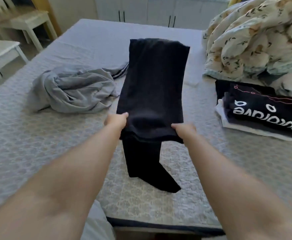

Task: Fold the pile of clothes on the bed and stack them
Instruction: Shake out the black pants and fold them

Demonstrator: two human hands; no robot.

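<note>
Over the bed [63, 141] I hold black trousers [152, 80] stretched mid-air, my left hand [116, 120] and right hand [183, 129] each pinching a side, legs trailing onto the cover; folded stack [261, 111] right.

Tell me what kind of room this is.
Most likely a bedroom: a bed with a bunched quilt, clothes being folded on it, and white cabinets along the far wall.

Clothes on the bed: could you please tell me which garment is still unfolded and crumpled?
The grey garment left of the black trousers; it lies bunched, unlike the folded stack at right.
</note>
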